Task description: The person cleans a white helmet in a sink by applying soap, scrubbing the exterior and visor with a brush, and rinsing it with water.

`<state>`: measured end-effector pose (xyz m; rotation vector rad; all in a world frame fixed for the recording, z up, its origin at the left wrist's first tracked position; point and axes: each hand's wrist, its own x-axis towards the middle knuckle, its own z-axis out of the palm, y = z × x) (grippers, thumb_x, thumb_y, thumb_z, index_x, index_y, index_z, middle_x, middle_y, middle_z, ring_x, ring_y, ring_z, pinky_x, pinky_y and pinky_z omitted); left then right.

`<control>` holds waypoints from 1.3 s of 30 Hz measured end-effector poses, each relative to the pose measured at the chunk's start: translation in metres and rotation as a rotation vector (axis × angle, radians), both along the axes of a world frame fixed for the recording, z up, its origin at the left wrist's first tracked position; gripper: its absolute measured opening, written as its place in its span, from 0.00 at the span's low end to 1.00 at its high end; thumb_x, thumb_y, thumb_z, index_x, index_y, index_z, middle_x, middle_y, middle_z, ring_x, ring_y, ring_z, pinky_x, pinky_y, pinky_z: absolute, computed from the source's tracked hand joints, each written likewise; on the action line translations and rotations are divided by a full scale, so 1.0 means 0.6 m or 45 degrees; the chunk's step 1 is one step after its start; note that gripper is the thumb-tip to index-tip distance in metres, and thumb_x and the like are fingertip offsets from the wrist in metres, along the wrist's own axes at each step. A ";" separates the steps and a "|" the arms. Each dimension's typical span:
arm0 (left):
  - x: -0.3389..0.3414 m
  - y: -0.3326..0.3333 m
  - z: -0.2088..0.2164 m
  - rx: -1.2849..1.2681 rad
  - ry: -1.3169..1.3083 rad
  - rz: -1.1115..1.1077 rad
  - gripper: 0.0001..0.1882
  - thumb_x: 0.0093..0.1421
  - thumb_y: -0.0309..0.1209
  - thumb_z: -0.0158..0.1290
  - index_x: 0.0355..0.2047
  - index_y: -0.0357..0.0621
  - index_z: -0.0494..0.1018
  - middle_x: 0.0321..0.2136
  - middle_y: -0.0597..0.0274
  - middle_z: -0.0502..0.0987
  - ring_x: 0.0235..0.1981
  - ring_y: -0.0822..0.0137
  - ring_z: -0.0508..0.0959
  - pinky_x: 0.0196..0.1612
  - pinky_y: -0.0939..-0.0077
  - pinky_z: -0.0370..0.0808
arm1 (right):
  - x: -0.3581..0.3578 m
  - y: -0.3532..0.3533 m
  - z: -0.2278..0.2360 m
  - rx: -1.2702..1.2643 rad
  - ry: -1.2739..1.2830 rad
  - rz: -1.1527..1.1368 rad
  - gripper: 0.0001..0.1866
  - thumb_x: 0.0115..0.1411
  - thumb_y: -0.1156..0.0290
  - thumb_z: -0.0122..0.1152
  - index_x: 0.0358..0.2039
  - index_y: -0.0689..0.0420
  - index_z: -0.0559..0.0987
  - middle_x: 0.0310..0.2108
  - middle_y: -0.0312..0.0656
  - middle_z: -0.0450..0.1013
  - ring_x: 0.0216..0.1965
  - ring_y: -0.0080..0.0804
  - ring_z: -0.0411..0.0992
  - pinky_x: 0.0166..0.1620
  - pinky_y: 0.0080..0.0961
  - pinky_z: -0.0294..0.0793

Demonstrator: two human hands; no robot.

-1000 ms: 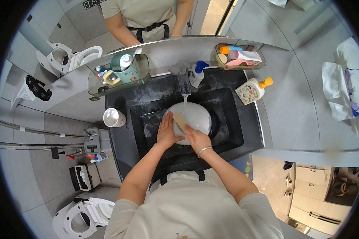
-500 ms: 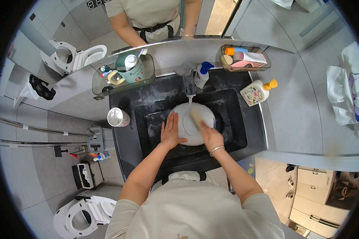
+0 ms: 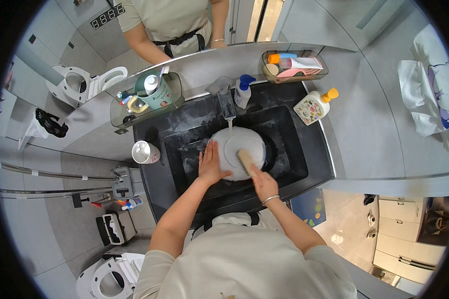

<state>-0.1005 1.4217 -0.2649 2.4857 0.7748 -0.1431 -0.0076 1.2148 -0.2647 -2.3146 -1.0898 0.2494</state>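
A white round piece, like an upturned basin or lid with a raised ring, lies in the black sink. Water runs onto its far edge from the square tap. My left hand rests flat on its left side, fingers stretched and thumb out. In my right hand is a pale scrubbing brush, gripped by its handle. The brush's bristles face the white surface, right of its middle. The piece's underside is hidden.
Behind the sink stands a blue-topped pump bottle; a yellow-capped bottle is at the right edge. A white cup sits on the left. Wall trays hold a green mug and several tubes. A mirror spans the back.
My right hand has drawn the brush nearer to me across the white piece, and its blur is gone. My left hand stays pressed there. The whole view has shifted and turned slightly.
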 end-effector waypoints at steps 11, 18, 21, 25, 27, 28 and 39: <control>0.127 -0.018 0.033 0.165 0.041 -0.593 0.57 0.34 0.52 0.64 0.62 0.54 0.46 0.63 0.56 0.41 0.64 0.57 0.41 0.61 0.48 0.41 | 0.055 -0.014 -0.014 0.287 0.328 -0.508 0.21 0.57 0.70 0.50 0.52 0.49 0.67 0.43 0.55 0.69 0.43 0.53 0.68 0.45 0.36 0.69; 0.161 -0.026 0.032 0.221 0.212 -0.658 0.58 0.33 0.59 0.61 0.62 0.56 0.47 0.63 0.56 0.43 0.64 0.56 0.41 0.58 0.38 0.44 | 0.065 -0.044 -0.115 0.589 0.726 -0.874 0.19 0.60 0.71 0.47 0.52 0.59 0.67 0.48 0.49 0.69 0.48 0.37 0.68 0.50 0.24 0.65; 0.148 -0.027 0.035 0.215 0.288 -0.593 0.58 0.33 0.60 0.61 0.62 0.57 0.46 0.63 0.57 0.42 0.64 0.55 0.41 0.58 0.39 0.42 | 0.065 -0.035 -0.122 0.641 0.771 -0.852 0.19 0.61 0.71 0.46 0.52 0.60 0.67 0.49 0.49 0.68 0.49 0.36 0.68 0.51 0.23 0.64; 0.113 -0.024 0.042 0.186 0.301 -0.459 0.58 0.34 0.62 0.59 0.62 0.57 0.44 0.63 0.57 0.42 0.64 0.57 0.40 0.60 0.41 0.39 | 0.063 -0.013 -0.127 0.675 0.786 -0.754 0.19 0.61 0.70 0.46 0.52 0.61 0.67 0.51 0.48 0.67 0.50 0.36 0.67 0.52 0.23 0.63; 0.103 -0.016 0.038 0.180 0.270 -0.389 0.58 0.35 0.63 0.58 0.63 0.57 0.44 0.63 0.57 0.42 0.64 0.58 0.40 0.60 0.42 0.37 | 0.064 -0.001 -0.115 0.628 0.778 -0.713 0.19 0.61 0.70 0.46 0.52 0.60 0.67 0.50 0.49 0.67 0.49 0.39 0.68 0.51 0.25 0.64; 0.099 -0.013 0.036 0.177 0.254 -0.355 0.58 0.35 0.63 0.57 0.63 0.57 0.44 0.63 0.57 0.41 0.64 0.58 0.39 0.60 0.42 0.36 | 0.063 0.005 -0.109 0.539 0.706 -0.663 0.19 0.60 0.70 0.46 0.52 0.59 0.67 0.49 0.50 0.67 0.49 0.41 0.68 0.51 0.26 0.65; -0.037 0.009 0.006 0.073 -0.175 -0.060 0.53 0.39 0.50 0.62 0.62 0.54 0.45 0.63 0.55 0.41 0.64 0.55 0.41 0.61 0.48 0.42 | -0.035 0.056 0.013 0.033 0.248 0.120 0.26 0.51 0.74 0.52 0.53 0.45 0.68 0.32 0.49 0.70 0.33 0.48 0.69 0.39 0.35 0.70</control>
